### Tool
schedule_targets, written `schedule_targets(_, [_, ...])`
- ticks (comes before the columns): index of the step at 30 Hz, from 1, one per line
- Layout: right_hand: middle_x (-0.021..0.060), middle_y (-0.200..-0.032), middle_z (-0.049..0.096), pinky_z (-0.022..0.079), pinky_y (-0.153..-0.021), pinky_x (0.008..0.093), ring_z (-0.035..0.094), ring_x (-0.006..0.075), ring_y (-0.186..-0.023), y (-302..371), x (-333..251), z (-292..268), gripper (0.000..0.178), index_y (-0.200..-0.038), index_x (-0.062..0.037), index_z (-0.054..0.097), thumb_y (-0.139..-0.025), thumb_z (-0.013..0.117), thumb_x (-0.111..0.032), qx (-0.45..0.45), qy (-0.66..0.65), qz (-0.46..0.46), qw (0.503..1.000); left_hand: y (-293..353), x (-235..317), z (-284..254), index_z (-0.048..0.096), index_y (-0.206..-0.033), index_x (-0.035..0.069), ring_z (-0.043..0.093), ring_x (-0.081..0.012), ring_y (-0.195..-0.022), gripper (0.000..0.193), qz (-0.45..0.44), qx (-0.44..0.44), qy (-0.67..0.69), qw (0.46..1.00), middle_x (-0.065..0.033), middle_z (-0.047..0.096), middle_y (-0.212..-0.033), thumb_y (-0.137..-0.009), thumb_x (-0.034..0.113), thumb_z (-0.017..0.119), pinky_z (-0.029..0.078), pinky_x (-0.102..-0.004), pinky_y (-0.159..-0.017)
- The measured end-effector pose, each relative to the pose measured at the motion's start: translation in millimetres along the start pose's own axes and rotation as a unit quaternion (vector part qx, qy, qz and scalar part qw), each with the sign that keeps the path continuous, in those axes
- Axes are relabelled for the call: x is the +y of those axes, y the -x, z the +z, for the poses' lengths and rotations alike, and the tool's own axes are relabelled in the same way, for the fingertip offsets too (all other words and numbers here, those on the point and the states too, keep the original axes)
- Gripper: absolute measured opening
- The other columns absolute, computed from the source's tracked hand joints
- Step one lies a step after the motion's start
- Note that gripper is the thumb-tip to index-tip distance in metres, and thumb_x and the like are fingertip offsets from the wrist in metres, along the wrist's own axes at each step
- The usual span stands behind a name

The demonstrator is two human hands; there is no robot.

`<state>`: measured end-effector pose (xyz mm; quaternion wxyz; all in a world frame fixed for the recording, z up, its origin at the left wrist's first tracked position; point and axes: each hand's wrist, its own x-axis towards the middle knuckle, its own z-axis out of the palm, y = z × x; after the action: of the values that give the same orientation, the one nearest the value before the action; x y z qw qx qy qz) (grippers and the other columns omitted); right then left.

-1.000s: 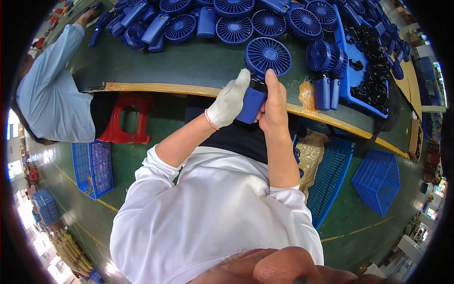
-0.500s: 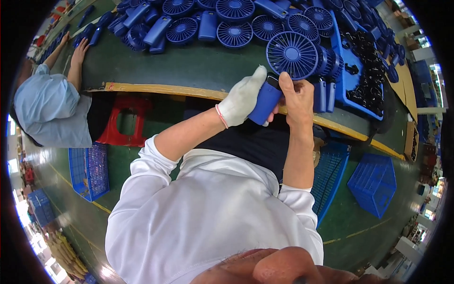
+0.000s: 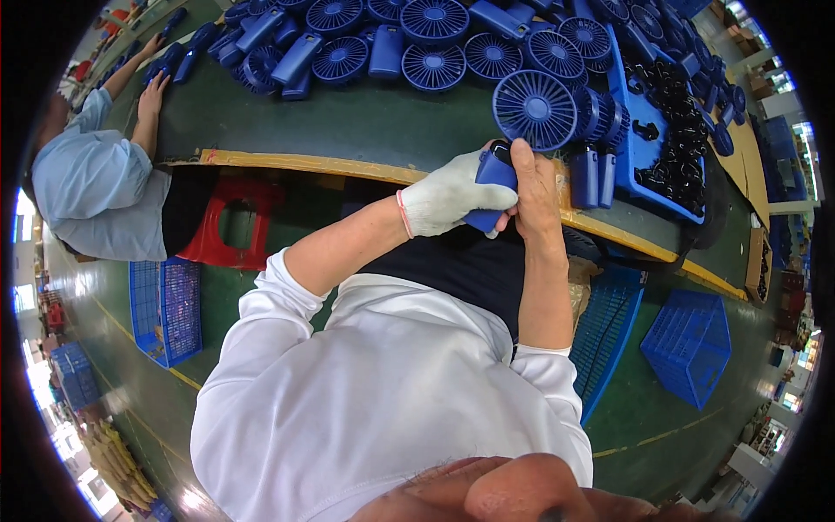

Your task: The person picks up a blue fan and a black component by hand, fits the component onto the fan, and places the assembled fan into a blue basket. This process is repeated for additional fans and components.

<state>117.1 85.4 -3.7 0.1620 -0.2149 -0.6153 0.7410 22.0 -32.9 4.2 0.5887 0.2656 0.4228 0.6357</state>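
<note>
Both of my hands are closed around the blue handle (image 3: 497, 170) of a handheld fan at the table's front edge. My left hand (image 3: 452, 196), in a white glove, wraps the handle from the left, its thumb laid across the front. From the right, my bare right hand (image 3: 537, 196) grips it with the thumb pointing up along its side. A black part (image 3: 500, 148) shows at the handle's upper end. Just beyond is a round blue fan head (image 3: 534, 109); my right thumb hides where it meets the handle. Two fans (image 3: 597, 117) stand close by on the right.
Blue fans (image 3: 434, 67) lie heaped along the far side of the green table (image 3: 348, 122). A blue tray (image 3: 644, 161) at right holds small black parts (image 3: 674, 130). Left, a co-worker (image 3: 96, 191) handles fans beside a red stool (image 3: 230, 226). Blue crates (image 3: 687, 348) stand on the floor.
My left thumb has swung down from pointing upward and now crosses the handle. My two hands are closer together, and the fan head has dropped slightly toward me.
</note>
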Motion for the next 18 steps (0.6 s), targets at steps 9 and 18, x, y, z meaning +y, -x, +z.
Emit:
schedule_targets(9, [0.0094,-0.104,0.066,0.049,-0.087,0.0330,0.060,0.0181,-0.095,5.3,-0.2,5.1,0.041,-0.108,0.0002,0.063,-0.084,0.071,-0.031,0.006,0.094,-0.224,0.970,5.0,7.7,4.2,0.046,-0.125,0.002,0.065,-0.0192,-0.071,0.056,0.135,0.052,-0.340,0.929,-0.0097,0.064,-0.095,-0.078,0.018,0.071,0.053,-0.0318,-0.067])
schedule_targets(18, [0.0097,-0.096,0.066,0.051,-0.076,0.0274,0.062,0.0172,-0.083,17.6,-10.9,-42.5,0.036,-0.107,0.0013,0.062,-0.090,0.067,-0.030,0.107,0.074,-0.202,0.971,10.6,31.3,-4.7,0.066,-0.106,0.001,0.061,-0.0341,-0.104,0.056,0.267,0.134,-0.594,0.747,-0.0188,0.065,-0.110,-0.073,0.044,0.074,0.050,-0.0396,-0.090])
